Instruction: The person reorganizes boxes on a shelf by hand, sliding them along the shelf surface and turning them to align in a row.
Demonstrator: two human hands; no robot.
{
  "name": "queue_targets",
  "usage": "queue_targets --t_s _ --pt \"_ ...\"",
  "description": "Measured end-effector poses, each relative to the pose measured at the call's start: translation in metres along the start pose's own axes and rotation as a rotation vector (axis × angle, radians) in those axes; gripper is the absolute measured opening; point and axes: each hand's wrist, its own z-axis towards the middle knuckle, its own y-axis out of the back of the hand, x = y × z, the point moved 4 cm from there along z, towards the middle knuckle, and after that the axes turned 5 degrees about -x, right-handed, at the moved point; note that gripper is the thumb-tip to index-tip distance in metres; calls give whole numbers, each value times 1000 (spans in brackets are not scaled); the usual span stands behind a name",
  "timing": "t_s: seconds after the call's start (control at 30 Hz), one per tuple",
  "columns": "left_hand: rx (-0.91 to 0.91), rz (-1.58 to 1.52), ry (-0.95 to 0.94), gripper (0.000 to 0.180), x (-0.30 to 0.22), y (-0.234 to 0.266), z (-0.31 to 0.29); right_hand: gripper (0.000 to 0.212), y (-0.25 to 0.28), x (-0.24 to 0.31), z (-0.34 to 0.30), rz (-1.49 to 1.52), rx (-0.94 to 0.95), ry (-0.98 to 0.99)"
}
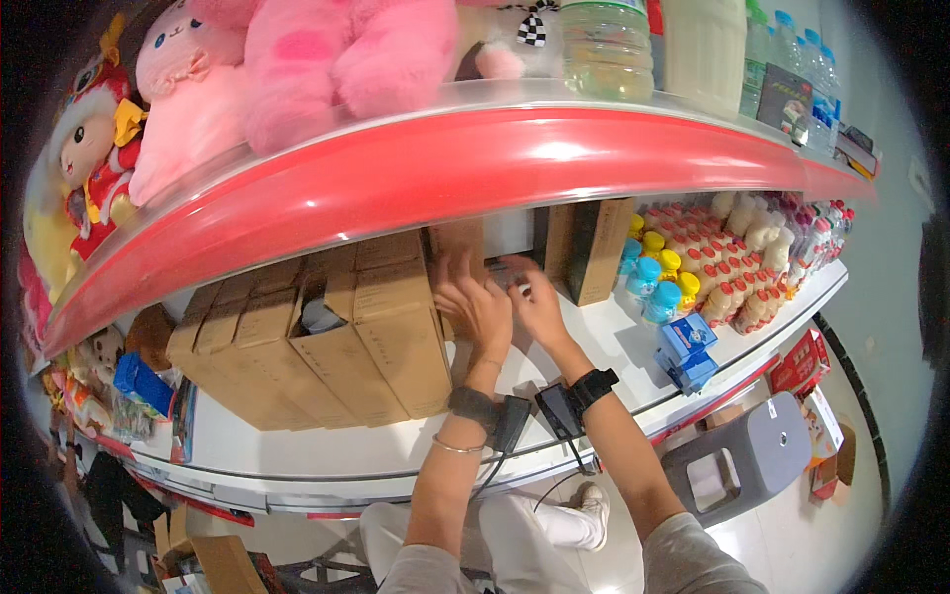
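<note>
My left hand reaches onto the white shelf with its fingers spread, against or close to a brown cardboard box that is partly hidden under the red shelf edge. Beside it, my right hand has its fingers curled together. A small dark thing shows at these fingertips, too blurred to name. Left of my hands stands a row of upright brown cardboard boxes; one box has a torn opening in its front. More tall brown boxes stand just right of my right hand.
A curved red shelf edge overhangs my hands, with pink plush toys and large bottles above it. To the right are small drink bottles and a blue carton. A grey stool stands on the floor.
</note>
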Motion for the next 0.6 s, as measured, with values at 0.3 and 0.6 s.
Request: queue_targets --t_s 0.3,0.6 --pt "-44 -159 -163 61 -19 14 5 83 -13 6 -20 -70 329 151" --pt "134 -95 -3 54 -7 0 -7 69 -22 -6 -21 -221 219 65"
